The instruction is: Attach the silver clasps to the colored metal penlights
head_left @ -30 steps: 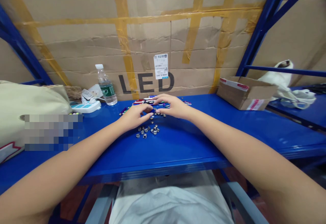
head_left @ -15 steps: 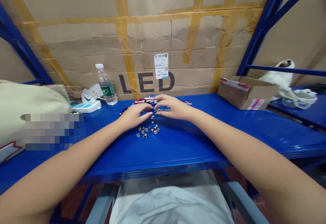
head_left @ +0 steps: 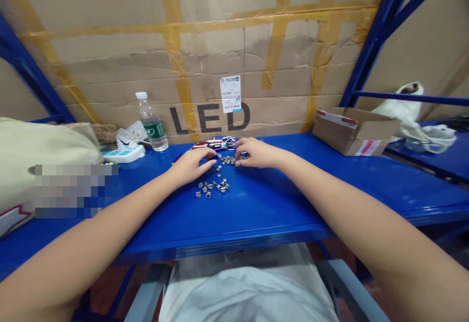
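The one camera sits on the person's head and looks forward and down across the blue tabletop [head_left: 256, 214]. Pale cloth over the lap [head_left: 245, 292] fills the bottom centre, close beneath the lens. The left forearm [head_left: 106, 231] and right forearm [head_left: 351, 202] enter large from the lower corners, narrowing toward the left hand [head_left: 192, 165] and right hand [head_left: 261, 153], smaller and farther off at mid-frame. Cardboard [head_left: 208, 63] across the top faces the view nearly square-on. Blue posts [head_left: 373, 43] slant outward at upper left and upper right.
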Tool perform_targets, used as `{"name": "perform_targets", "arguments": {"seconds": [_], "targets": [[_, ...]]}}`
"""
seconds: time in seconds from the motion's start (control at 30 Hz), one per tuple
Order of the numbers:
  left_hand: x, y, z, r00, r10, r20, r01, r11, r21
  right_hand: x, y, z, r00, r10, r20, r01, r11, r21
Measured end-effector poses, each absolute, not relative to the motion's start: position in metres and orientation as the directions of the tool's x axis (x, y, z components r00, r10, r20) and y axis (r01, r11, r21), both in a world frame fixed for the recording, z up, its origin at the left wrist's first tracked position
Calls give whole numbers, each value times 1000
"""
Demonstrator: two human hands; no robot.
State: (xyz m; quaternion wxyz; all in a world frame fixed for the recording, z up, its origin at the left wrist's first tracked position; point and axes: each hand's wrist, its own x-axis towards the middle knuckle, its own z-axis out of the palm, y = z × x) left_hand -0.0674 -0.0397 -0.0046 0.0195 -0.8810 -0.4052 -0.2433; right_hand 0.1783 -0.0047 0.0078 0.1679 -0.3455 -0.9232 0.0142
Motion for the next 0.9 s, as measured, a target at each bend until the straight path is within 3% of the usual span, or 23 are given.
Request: {"name": "perform_targets", "arguments": {"seconds": [0.1,0.3,0.6,0.9], "targets": [[-67,-39,-5,563,696,445,718,-679,153,175,-1,0,-698,692,187,686,720,-106],[-66,-41,-5,570,700,429,715,-680,161,173,0,-2,-693,703,160,697,710,-100],[-67,-40,-5,572,699,429,716,-681,154,165,-2,-7,-643,744,185,743,664,-86],[-67,-39,-6,575,693,434,713,-685,150,162,-5,-10,-577,771,268,767,625,-148]]}}
